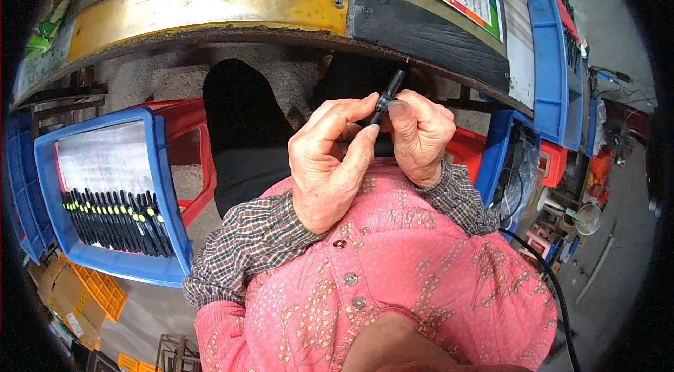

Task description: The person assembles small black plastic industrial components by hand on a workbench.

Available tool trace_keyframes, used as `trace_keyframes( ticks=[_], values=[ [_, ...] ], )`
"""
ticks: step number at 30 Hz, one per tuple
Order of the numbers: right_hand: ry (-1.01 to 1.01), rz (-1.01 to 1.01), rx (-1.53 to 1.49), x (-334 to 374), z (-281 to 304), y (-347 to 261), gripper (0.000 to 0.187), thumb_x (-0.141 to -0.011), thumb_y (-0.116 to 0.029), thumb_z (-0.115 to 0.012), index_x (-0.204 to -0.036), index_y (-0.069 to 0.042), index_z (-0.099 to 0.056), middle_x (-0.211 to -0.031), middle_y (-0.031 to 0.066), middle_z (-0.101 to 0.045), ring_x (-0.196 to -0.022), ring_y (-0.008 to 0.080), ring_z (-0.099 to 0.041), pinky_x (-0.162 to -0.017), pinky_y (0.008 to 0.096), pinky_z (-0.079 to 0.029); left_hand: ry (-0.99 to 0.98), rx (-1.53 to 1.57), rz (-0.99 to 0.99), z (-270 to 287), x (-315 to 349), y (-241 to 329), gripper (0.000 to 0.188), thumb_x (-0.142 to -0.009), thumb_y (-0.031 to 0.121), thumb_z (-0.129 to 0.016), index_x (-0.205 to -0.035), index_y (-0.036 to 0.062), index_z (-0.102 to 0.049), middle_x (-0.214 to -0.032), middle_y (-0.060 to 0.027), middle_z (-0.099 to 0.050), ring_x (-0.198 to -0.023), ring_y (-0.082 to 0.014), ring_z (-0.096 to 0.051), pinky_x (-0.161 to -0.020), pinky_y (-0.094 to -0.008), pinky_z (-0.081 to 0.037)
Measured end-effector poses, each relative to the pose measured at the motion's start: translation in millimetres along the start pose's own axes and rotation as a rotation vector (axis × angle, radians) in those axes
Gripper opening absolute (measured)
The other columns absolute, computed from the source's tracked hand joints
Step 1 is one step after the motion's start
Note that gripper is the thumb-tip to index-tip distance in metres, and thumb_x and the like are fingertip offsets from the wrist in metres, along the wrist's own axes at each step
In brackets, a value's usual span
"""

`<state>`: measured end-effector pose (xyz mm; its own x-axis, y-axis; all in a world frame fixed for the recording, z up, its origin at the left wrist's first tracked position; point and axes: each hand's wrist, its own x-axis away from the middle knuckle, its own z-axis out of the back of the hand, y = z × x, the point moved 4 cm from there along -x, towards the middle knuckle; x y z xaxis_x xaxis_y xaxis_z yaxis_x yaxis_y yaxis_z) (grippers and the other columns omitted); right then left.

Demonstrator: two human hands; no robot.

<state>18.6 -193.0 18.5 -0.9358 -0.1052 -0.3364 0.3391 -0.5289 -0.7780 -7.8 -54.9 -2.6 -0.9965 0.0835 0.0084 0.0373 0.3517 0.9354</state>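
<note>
In front of my chest, my left hand (330,161) pinches a slim black pen-like piece (394,82) between thumb and fingers. The piece is tilted, its upper end pointing away and to the right, with a thicker collar at its middle. My right hand (421,134) is closed on the same piece from the other side, its thumb against the collar. The lower end is partly hidden by my fingers. To my left, a row of similar black pieces (116,217) with yellow-green spots lies in a blue crate (98,265).
A worn workbench edge (210,3) of metal and dark wood runs across ahead of me. A red stool (203,182) stands beside the left crate. At the right are a blue tray (551,56), another blue crate (495,154) with bagged items, and a black cable (554,281).
</note>
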Motion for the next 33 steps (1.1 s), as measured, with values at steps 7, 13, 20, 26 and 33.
trace_keyframes(
  ticks=[7, 13, 20, 26, 33],
  values=[
    [0.022, 0.033, -0.017, -0.3, -1.2, 1.1, 0.033, -0.090, -0.023, -0.061, -0.068, 0.001, -0.055, -0.057, 0.0093, -0.047, -0.047, 0.0212, -0.048, -0.046, 0.0314, -0.038, -0.013, 0.005, 0.013, -0.8, 0.4, -2.2, 0.030, -0.086, -0.007, -0.054, -0.116, -0.0025, -0.057, -0.098, -0.0031, -0.055, -0.067, -0.0049, -0.053, -0.056, -0.0186, -0.042],
    [0.134, 0.012, 0.051, 0.0, 0.8, 1.1, 0.027, -0.090, -0.022, -0.060, -0.076, 0.001, -0.055, -0.063, 0.0091, -0.050, -0.052, 0.0200, -0.051, -0.049, 0.0300, -0.040, 0.054, 0.063, 0.093, -2.4, 2.3, 0.0, 0.030, -0.080, -0.009, -0.059, -0.109, -0.0026, -0.062, -0.097, -0.0053, -0.059, -0.073, -0.0035, -0.051, -0.061, -0.0169, -0.042],
    [0.132, 0.053, 0.029, 3.7, 2.0, 3.0, 0.023, -0.090, -0.020, -0.060, -0.079, 0.000, -0.056, -0.064, 0.0084, -0.051, -0.053, 0.0189, -0.052, -0.050, 0.0289, -0.040, 0.047, 0.047, 0.086, -3.0, 1.9, -1.7, 0.029, -0.080, -0.009, -0.059, -0.109, -0.0029, -0.062, -0.097, -0.0051, -0.058, -0.072, -0.0033, -0.051, -0.061, -0.0170, -0.042],
    [0.030, 0.115, -0.052, 0.6, 2.7, -4.6, 0.026, -0.086, -0.024, -0.065, -0.082, 0.001, -0.058, -0.066, 0.0090, -0.052, -0.054, 0.0188, -0.054, -0.049, 0.0289, -0.041, -0.031, 0.005, 0.060, -0.2, 1.2, -4.1, 0.030, -0.088, -0.005, -0.053, -0.117, -0.0026, -0.056, -0.089, -0.0010, -0.055, -0.067, -0.0038, -0.052, -0.056, -0.0180, -0.041],
    [-0.046, 0.041, 0.020, -1.7, 1.8, -1.6, 0.035, -0.087, -0.031, -0.064, -0.073, 0.000, -0.056, -0.061, 0.0063, -0.051, -0.051, 0.0155, -0.052, -0.048, 0.0282, -0.039, -0.030, 0.007, 0.057, 0.7, 0.8, -4.4, 0.029, -0.088, -0.005, -0.054, -0.117, -0.0018, -0.056, -0.085, -0.0009, -0.056, -0.065, -0.0035, -0.051, -0.054, -0.0177, -0.040]
  ],
)
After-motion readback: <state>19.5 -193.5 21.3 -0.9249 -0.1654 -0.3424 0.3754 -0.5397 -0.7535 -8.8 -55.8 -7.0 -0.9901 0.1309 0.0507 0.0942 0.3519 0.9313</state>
